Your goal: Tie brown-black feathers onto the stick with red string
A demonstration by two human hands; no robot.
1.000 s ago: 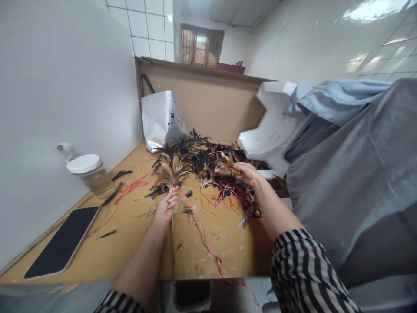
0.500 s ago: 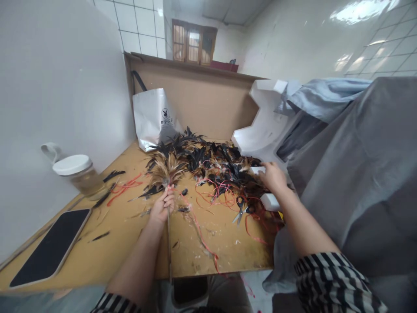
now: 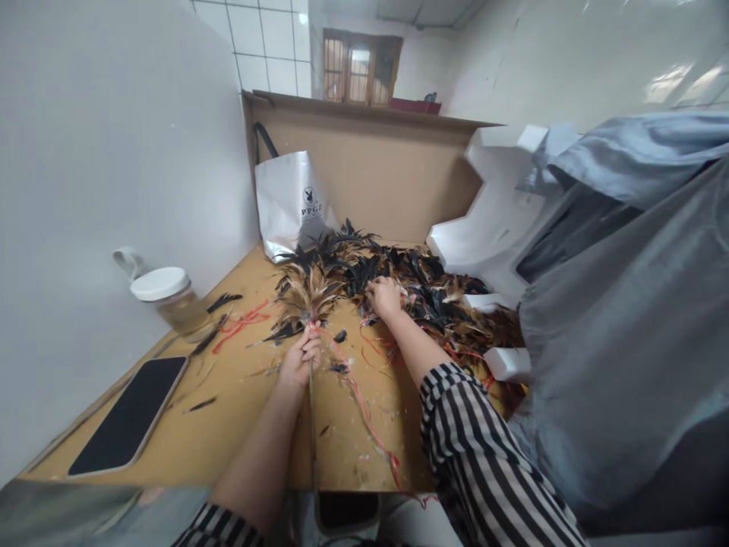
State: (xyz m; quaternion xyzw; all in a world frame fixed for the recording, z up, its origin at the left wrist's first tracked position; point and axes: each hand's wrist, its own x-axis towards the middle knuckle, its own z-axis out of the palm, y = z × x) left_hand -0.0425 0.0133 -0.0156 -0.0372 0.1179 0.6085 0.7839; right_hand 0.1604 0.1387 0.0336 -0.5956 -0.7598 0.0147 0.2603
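Observation:
My left hand [image 3: 301, 357] is closed round a thin stick [image 3: 312, 433] whose upper end carries a fan of brown feathers [image 3: 307, 292], like a feather duster. Red string [image 3: 364, 406] runs from just below the feathers down over the front edge of the table. Further back, my right hand [image 3: 384, 296] reaches into a heap of loose black and brown feathers [image 3: 436, 292], its fingers curled down among them. Whether it grips any feather is hidden. More red string lies tangled under the right forearm.
A phone [image 3: 128, 418] and a lidded jar [image 3: 176, 304] with pale liquid stand at the left. Behind are a silver bag [image 3: 288, 201] and a cardboard wall [image 3: 387, 175]. White foam [image 3: 495, 209] and grey cloth [image 3: 620, 319] border the right side of the table [image 3: 228, 441].
My right hand has moved left, from the white foam at the heap's right end to the feathers near its middle. My left hand still holds the feathered stick. The view has shifted slightly.

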